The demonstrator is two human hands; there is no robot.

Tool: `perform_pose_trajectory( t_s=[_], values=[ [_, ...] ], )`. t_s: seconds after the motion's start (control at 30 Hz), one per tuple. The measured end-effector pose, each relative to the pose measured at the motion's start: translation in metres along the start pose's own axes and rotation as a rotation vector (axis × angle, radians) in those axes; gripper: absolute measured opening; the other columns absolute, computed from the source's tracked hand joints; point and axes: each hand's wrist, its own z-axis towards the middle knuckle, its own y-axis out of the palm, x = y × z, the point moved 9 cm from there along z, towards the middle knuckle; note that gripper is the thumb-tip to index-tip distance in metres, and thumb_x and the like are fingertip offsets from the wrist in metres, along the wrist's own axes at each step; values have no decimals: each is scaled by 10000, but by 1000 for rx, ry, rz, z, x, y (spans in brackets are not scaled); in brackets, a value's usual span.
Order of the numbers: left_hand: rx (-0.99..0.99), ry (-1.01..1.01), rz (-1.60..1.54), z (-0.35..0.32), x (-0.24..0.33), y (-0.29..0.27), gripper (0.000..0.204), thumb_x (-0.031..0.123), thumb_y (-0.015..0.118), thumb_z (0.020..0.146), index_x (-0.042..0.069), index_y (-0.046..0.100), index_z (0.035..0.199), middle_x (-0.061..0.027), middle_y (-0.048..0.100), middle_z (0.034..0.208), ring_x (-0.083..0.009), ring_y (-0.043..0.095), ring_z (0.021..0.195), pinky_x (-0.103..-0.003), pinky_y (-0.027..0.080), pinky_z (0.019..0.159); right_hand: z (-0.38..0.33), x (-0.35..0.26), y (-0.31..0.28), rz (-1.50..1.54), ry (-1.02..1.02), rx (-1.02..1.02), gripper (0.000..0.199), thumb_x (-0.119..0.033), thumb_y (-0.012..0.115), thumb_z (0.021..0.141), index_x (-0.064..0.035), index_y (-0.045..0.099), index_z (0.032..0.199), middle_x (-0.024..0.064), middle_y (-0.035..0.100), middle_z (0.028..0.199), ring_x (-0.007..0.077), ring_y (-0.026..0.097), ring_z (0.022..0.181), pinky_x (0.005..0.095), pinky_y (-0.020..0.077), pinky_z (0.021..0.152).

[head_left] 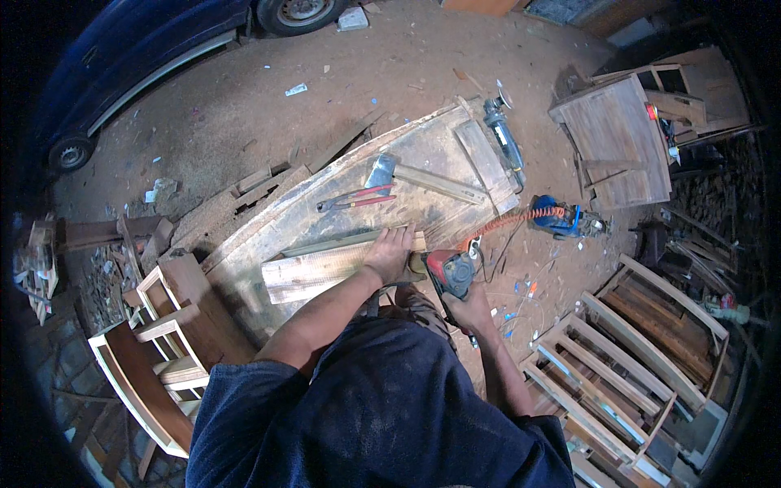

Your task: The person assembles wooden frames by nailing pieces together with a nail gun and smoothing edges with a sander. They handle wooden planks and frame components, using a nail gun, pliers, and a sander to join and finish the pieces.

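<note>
A pale wooden board (pixel 313 273) lies on the broad, dusty worktop in front of me. My left hand (pixel 389 254) is closed on the board near its right end, its fingers over the far edge. In my right hand (pixel 469 309) is a red and dark grey power tool (pixel 452 272), its kind unclear, held by the grip. The tool's front is close to the board's right end; whether they touch is hidden. Beyond the board lie red-handled pincers (pixel 356 198) and a hatchet-like tool (pixel 407 176) with a wooden handle.
The worktop (pixel 244 252) slants across the view. An angle grinder (pixel 504 134) lies at its far right. An orange coiled hose (pixel 508 220) runs from a blue machine (pixel 557 218). Wooden frames (pixel 626 342) stand right, a drawer-like wooden piece (pixel 175 333) left, a blue vehicle (pixel 154 49) far left.
</note>
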Motion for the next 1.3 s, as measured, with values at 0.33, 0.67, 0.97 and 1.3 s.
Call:
perform_pose_trajectory(
  t_s=[0.33,0.67,0.97,1.3],
  values=[
    [88,22,25,1,1,-2,1333,688,818,628,-82,230,1543,-193,560,1300,-327,538,1273,-477,340,1174,-6,-4,-6,-19,-44,50,293,-158,675,797,57,672,996,125,701,784,222,680,714,373,539,706],
    [45,33,5,-2,5,-11,1288,650,829,643,-74,247,1535,-192,541,1321,-332,531,1280,-490,354,1165,-12,3,-4,-64,50,-20,405,-175,687,802,53,663,1136,167,727,950,240,701,841,374,543,791],
    [4,31,82,3,-1,9,1302,640,811,678,-87,184,1558,-193,538,1316,-328,513,1287,-489,340,1168,-17,28,-1,-96,35,3,374,-158,686,796,50,676,1107,137,730,931,226,688,819,371,541,794],
    [-37,113,256,8,0,20,1210,513,863,642,-57,268,1528,-216,555,1291,-374,558,1235,-508,388,1127,-19,32,-20,-26,21,120,412,-126,695,786,43,641,1157,139,724,995,212,683,877,358,538,814]
  ],
)
